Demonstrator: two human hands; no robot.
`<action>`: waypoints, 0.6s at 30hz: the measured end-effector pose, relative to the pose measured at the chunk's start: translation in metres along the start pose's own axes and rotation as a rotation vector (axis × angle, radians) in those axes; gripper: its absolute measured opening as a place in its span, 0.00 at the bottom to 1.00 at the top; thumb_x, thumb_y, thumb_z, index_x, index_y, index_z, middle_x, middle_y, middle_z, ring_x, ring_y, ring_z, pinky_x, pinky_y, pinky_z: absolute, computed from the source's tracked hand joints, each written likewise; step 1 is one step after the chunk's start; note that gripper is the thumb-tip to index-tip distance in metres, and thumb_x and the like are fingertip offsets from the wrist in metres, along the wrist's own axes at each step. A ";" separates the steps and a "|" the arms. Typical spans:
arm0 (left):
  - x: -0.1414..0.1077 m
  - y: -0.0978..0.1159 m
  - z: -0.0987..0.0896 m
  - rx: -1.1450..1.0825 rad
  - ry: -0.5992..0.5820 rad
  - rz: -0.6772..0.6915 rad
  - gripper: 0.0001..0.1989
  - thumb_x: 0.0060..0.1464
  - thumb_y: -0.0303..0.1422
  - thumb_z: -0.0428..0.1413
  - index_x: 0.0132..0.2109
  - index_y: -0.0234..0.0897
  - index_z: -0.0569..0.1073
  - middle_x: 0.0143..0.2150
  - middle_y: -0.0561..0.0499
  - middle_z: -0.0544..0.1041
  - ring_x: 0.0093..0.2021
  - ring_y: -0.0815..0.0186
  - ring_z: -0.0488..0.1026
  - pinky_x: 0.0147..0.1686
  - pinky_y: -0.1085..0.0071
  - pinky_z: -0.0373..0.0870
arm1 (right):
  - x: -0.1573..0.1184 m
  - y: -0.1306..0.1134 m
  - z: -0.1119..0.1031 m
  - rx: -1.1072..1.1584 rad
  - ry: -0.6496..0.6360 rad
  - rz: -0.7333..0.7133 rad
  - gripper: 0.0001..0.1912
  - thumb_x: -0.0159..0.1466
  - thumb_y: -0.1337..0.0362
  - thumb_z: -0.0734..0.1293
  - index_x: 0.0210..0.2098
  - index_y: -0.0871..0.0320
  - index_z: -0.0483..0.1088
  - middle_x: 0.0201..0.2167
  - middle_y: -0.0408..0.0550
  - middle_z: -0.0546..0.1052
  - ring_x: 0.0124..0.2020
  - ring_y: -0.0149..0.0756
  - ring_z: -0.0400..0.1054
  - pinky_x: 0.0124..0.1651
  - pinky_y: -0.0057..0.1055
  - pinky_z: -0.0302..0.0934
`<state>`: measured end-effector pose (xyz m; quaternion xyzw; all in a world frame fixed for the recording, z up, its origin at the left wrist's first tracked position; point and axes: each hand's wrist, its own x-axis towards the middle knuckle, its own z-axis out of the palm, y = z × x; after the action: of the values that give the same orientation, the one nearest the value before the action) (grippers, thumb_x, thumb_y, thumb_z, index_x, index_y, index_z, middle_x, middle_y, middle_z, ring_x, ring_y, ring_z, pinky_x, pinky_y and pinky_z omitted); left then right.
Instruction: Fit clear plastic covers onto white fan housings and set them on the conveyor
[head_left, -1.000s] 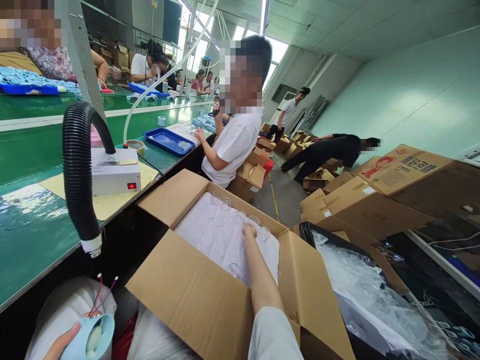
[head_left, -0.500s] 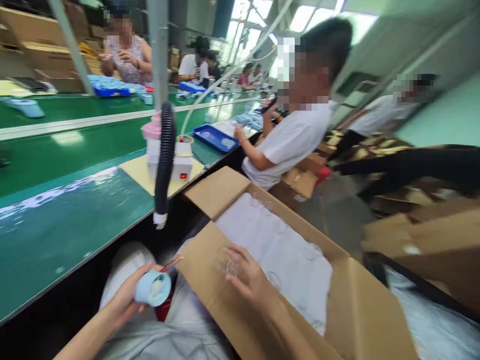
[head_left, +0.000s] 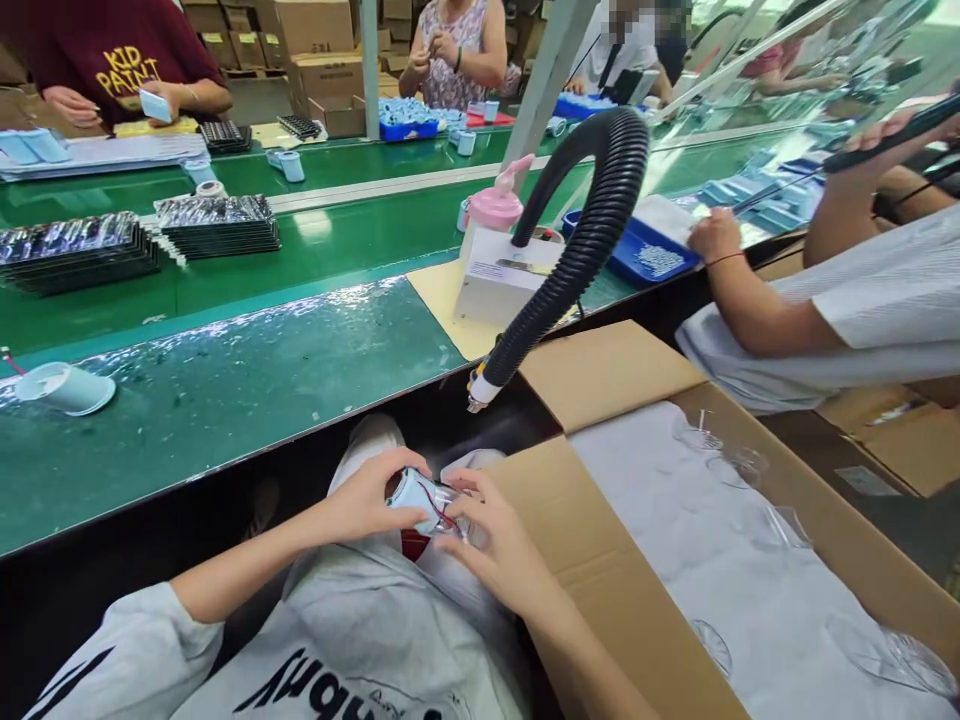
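Above my lap, my left hand (head_left: pixel 365 497) is wrapped round a light-blue cup-shaped plastic housing (head_left: pixel 412 496) with red and dark wires. My right hand (head_left: pixel 501 540) grips a clear plastic piece (head_left: pixel 444 503) against the end of the housing; its exact shape is partly covered by the fingers. The two parts meet or nearly meet, but I cannot tell whether they are joined. Just right of my hands stands an open cardboard box (head_left: pixel 592 540) with white sheeting (head_left: pixel 720 540) and several clear round plastic pieces (head_left: pixel 780 525) in it.
A black flexible hose (head_left: pixel 592 240) curves from a white machine (head_left: pixel 480 275) down over the bench edge. Another light-blue housing (head_left: pixel 71 388) lies on the green bench (head_left: pixel 285 350) at left. A blue tray (head_left: pixel 637 265) sits beside a co-worker's arm (head_left: pixel 765 320). Other people work across the line.
My right hand has moved from over the box to the left hand, bringing the clear piece to the blue housing. The housing has turned in my left hand. My view has swung left.
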<state>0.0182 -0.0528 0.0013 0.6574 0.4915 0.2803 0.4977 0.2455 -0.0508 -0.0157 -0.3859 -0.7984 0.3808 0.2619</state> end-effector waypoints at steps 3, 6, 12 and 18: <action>-0.005 -0.009 -0.001 -0.051 0.025 0.076 0.30 0.42 0.43 0.71 0.52 0.41 0.77 0.45 0.48 0.74 0.45 0.58 0.72 0.48 0.64 0.69 | 0.001 -0.007 -0.001 0.203 0.088 0.043 0.11 0.68 0.62 0.66 0.31 0.55 0.77 0.47 0.53 0.75 0.49 0.44 0.73 0.50 0.38 0.70; -0.006 -0.018 -0.001 -0.008 -0.020 0.150 0.30 0.40 0.44 0.73 0.52 0.46 0.80 0.48 0.46 0.74 0.49 0.56 0.72 0.53 0.59 0.70 | 0.002 -0.010 -0.003 0.305 0.131 0.067 0.14 0.69 0.60 0.66 0.29 0.54 0.78 0.43 0.51 0.77 0.44 0.41 0.75 0.47 0.35 0.69; -0.003 -0.015 0.001 -0.059 -0.132 0.175 0.32 0.47 0.37 0.70 0.60 0.48 0.75 0.63 0.43 0.72 0.62 0.49 0.70 0.63 0.54 0.65 | 0.005 -0.006 -0.007 0.486 0.221 0.117 0.18 0.66 0.58 0.69 0.20 0.55 0.76 0.39 0.50 0.81 0.43 0.42 0.77 0.43 0.35 0.72; -0.007 -0.007 0.007 -0.414 -0.114 -0.082 0.34 0.48 0.38 0.69 0.61 0.41 0.72 0.60 0.40 0.75 0.53 0.52 0.75 0.50 0.61 0.74 | -0.002 0.001 -0.012 0.345 0.125 -0.007 0.12 0.59 0.59 0.77 0.44 0.48 0.81 0.56 0.50 0.78 0.56 0.49 0.74 0.59 0.47 0.69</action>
<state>0.0194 -0.0614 -0.0066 0.5355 0.4208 0.3169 0.6600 0.2558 -0.0470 -0.0097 -0.3553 -0.7049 0.4865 0.3744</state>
